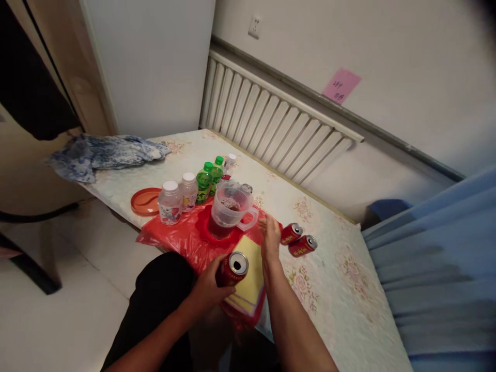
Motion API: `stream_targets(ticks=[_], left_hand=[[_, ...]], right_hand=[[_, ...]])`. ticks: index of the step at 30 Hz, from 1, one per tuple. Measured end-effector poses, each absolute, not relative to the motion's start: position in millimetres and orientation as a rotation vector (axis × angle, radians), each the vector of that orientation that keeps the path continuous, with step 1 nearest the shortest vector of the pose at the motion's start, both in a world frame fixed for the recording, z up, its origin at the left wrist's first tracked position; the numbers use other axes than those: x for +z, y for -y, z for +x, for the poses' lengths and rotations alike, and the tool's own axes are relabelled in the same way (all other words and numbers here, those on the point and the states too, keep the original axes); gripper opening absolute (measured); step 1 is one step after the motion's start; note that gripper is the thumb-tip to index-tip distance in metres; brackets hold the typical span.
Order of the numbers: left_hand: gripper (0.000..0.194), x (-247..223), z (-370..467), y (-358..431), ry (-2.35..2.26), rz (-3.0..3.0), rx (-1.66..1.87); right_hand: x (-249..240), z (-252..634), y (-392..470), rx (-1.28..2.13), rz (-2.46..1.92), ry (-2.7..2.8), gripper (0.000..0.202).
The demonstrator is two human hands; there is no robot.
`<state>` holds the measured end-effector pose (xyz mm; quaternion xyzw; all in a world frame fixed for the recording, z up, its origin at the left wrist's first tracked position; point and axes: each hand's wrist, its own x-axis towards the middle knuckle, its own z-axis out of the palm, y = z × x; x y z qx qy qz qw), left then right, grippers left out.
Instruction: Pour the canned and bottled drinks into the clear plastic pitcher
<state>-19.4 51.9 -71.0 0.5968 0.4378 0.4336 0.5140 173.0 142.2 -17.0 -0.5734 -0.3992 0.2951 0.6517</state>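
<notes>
Grasps a red can [229,272] in the left hand [208,289], open end up, on the near side of the jug [220,211]; holds the right hand [270,237] released, just beside the jug's handle [256,217].

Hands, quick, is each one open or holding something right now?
Left hand: closed around a red can.
Right hand: open, fingers outstretched near the jug.

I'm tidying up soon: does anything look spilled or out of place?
I see no spill around the plastic pitcher. The blue-patterned cloth looks a bit out of place: rumpled, and seemingly hanging past the edge of the table.
</notes>
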Motion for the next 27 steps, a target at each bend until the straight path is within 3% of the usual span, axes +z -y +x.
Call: stream_targets(ticks=[2,6,12,17,27], left_hand=[[0.075,-63,-17,-51,-1.054,1.438,1.025],[0.073,-47,-7,-44,-1.022,1.449,0.985],[0.067,-35,15,-31,-0.929,1.5,1.02],[0.065,-38,35,-22,-0.866,1.638,1.003],[0.07,-57,80,-4,-0.707,1.797,0.853]], right_hand=[[-24,184,-114,0.672,-1.322,0.783,0.038],[-36,188,-46,0.987,-1.259,0.889,0.033],[-16,176,23,1.12,-1.132,1.018,0.04],[1,172,42,0.991,-1.273,1.047,0.061],[-34,205,65,0.723,-1.468,0.952,0.061]])
